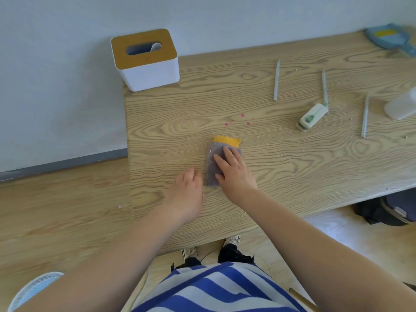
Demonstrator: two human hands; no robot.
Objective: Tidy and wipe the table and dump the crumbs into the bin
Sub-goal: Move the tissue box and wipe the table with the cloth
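Grey-and-yellow cloth (217, 161) flat on table (292, 176) under right hand (234, 172) grip.

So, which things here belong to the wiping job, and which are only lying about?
For the job:
cloth under the right hand
pink spots
crumbs
dustpan
spray bottle
left hand, beside the cloth

Lying about:
tissue box
three pale sticks
small white-green device
dark bag on the floor
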